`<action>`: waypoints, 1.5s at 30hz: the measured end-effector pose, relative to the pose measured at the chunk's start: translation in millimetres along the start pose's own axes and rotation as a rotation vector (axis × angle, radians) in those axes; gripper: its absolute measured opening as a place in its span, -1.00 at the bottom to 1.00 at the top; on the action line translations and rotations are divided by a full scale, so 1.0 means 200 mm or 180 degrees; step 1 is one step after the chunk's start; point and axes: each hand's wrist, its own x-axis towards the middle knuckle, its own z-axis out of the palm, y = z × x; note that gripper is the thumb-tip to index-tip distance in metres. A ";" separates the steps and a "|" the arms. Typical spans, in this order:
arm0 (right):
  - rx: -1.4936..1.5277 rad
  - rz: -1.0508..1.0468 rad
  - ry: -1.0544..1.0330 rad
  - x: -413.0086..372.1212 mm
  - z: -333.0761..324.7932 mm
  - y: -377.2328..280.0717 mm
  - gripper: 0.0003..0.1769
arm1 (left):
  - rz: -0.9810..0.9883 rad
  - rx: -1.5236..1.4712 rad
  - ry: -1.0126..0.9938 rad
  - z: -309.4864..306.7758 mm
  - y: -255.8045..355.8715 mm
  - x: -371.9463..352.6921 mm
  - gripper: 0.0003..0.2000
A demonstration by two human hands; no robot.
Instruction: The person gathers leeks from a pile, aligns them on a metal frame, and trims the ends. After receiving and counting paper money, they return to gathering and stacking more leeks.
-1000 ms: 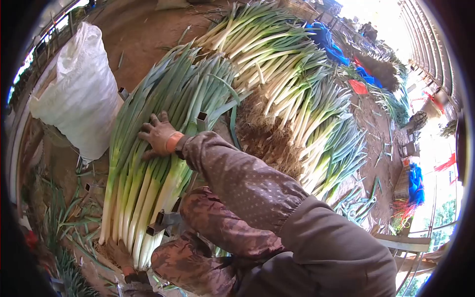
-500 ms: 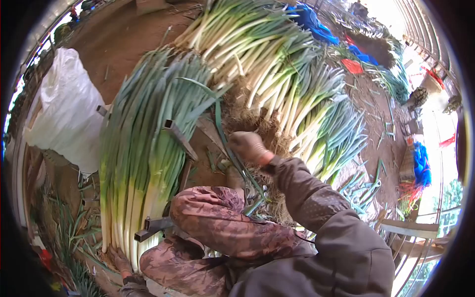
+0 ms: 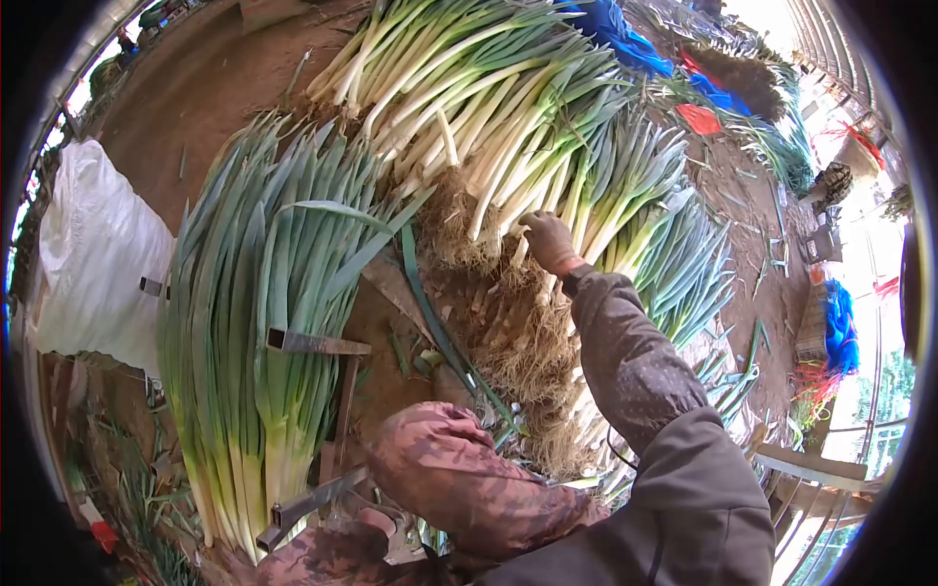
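My right hand (image 3: pixel 553 242), in a pale glove, is at the white lower stems of a long row of leeks (image 3: pixel 528 146). Its fingers curl around a leek stem near the roots. To the left a big bundle of leeks (image 3: pixel 264 293) rests in a metal frame (image 3: pixel 318 344), green leaves toward the far side and white ends toward me. By those white ends, at the bottom edge, a brownish shape may be my left hand; its fingers cannot be made out.
My bent knee (image 3: pixel 469 469) in patterned trousers is between bundle and row. A white sack (image 3: pixel 103 254) stands at the left. Roots (image 3: pixel 528 361) lie along the row's near side. Blue netting (image 3: pixel 620 39) and a red piece (image 3: pixel 698 119) lie farther back, on brown soil.
My right hand has moved away from me, from above the gap beside the frame to the leek stems in the row. The view has shifted, and my left hand has mostly left it.
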 end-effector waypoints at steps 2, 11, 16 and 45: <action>-0.0490 -0.0198 -0.0143 0.20 0.12 0.03 -0.71 | 0.0112 -0.0585 0.0060 -0.06 0.35 -0.03 -0.30; -0.1602 -0.0836 -0.0435 0.65 0.19 0.02 -0.62 | 0.0289 -0.2056 -0.2280 0.27 1.63 -0.18 -0.29; -0.1089 -0.0889 -0.0315 0.62 0.21 0.06 -0.58 | 0.0161 -0.2053 -0.2791 0.38 1.66 -0.26 -0.28; -0.1981 -0.1461 -0.0638 0.53 0.21 0.28 -0.37 | -0.0168 -0.2056 -0.3102 0.45 1.57 -0.33 -0.24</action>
